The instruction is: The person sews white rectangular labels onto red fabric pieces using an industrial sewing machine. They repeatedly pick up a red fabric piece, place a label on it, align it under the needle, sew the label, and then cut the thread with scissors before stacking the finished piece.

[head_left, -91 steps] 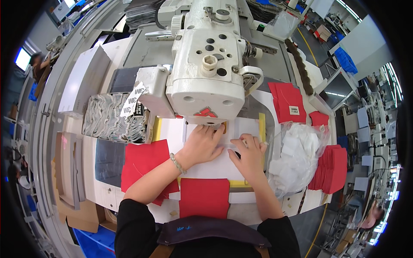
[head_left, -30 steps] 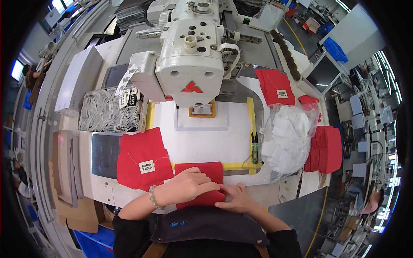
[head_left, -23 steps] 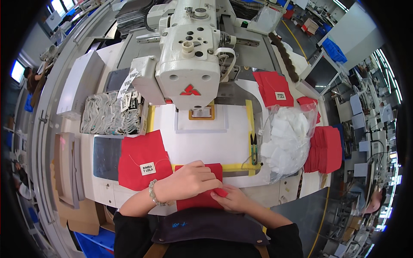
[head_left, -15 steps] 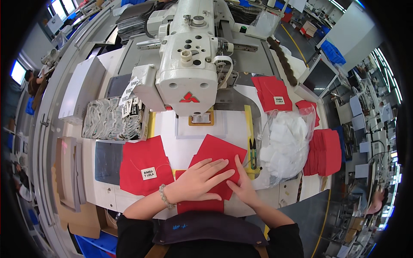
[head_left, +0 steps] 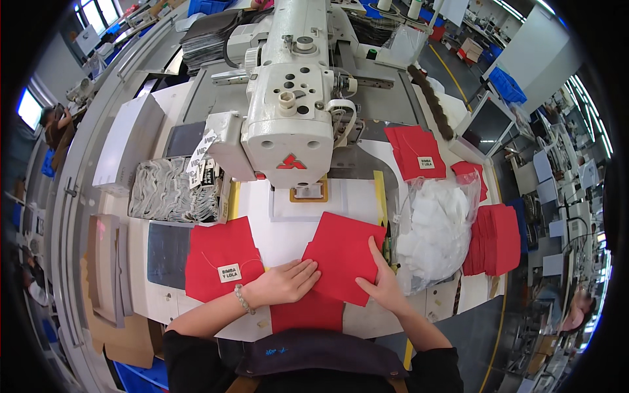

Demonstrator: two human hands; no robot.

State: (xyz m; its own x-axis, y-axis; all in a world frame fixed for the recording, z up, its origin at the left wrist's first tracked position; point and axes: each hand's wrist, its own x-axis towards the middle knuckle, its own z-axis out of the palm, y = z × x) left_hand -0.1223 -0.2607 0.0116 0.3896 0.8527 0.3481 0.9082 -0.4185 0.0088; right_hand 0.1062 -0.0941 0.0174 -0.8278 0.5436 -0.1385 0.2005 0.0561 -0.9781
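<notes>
A red fabric piece point(head_left: 344, 252) lies at a slant in front of the sewing machine point(head_left: 288, 124). My left hand point(head_left: 287, 283), a beaded bracelet at its wrist, is closed on the piece's left edge with its fingers together. At the right edge my right hand point(head_left: 385, 285) lies open, its thumb on the fabric and its forefinger stretched along the side. More red fabric point(head_left: 306, 314) shows below, between the hands. To the left lies another red piece point(head_left: 219, 245) bearing a pale label point(head_left: 229, 272) and a loose thread.
A box of folded labels point(head_left: 173, 190) stands at the left, by a long white box point(head_left: 128, 141). On the right are a clear bag of white pieces point(head_left: 436, 226), a red fabric stack point(head_left: 495, 239), thread snips point(head_left: 386, 245) partly covered, and a labelled red piece point(head_left: 416, 150).
My left hand has drawn back left from the middle of the red piece to its left edge, fingers now together. The piece has shifted slightly right; my right hand has moved slightly right and down.
</notes>
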